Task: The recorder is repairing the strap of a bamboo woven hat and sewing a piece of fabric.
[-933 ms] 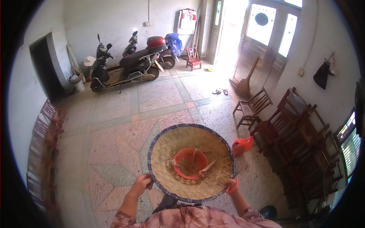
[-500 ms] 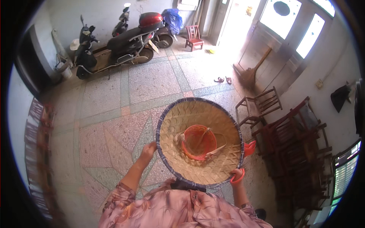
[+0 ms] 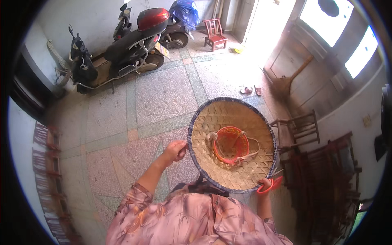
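Note:
A woven bamboo hat is held in front of me with its hollow inside facing up. Its rim is bound in dark cloth, and an orange inner ring with pale straps sits at its centre. My right hand grips the near right part of the rim. Red-handled scissors hang on the fingers of that same hand, their blades pointing outward beside the rim. At the left edge of the hat my left hand is closed, fingertips at the binding; what they pinch is too small to make out.
Scooters stand at the far left, near a small red chair. A broom leans by the door, with sandals nearby. Wooden chairs crowd my right, and more chairs line the left wall.
The hat and both hands have shifted to the right in view, and the view itself has turned somewhat. The scissors now show their blades. My right hand keeps its grip on the rim.

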Demonstrator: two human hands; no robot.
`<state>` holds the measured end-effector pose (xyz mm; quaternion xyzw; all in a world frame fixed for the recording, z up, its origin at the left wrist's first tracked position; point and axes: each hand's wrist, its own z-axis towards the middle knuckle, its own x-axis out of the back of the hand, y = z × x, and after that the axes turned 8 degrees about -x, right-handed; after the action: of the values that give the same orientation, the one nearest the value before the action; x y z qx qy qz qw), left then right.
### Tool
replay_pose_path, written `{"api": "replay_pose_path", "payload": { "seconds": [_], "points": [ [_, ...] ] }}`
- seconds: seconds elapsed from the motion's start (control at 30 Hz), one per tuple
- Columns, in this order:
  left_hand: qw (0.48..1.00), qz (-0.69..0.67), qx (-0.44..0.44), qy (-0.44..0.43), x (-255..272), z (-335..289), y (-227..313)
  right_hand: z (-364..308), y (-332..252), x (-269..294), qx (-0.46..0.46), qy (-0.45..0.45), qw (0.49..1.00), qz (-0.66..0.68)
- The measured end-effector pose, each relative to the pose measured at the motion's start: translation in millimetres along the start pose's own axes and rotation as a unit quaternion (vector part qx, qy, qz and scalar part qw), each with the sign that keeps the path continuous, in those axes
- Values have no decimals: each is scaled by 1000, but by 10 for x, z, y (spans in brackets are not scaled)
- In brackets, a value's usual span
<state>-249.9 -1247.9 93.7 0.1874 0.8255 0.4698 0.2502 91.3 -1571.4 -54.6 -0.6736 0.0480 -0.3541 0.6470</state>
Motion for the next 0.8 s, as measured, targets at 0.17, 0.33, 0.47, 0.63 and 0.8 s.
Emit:
{"api": "replay_pose_path", "payload": {
  "seconds": [0.17, 0.33, 0.47, 0.63, 0.8],
  "points": [
    [999, 30, -25, 30, 58, 969, 393, 1201, 159, -165, -135, 79, 983, 92],
    [998, -17, 38, -46, 255, 1984, 669, 2271, 658, -253, -13, 40, 999, -14],
    [998, 4, 17, -54, 247, 3042, 758, 2975, 1313, -377, -25, 64, 996, 64],
    [994, 76, 19, -78, 277, 4639, 1167, 4360, 1402, -564, -348, 133, 883, 287],
    [990, 15, 65, -127, 240, 5620, 1193, 4763, 1822, -685, -301, 218, 877, 306]
  ]
}}
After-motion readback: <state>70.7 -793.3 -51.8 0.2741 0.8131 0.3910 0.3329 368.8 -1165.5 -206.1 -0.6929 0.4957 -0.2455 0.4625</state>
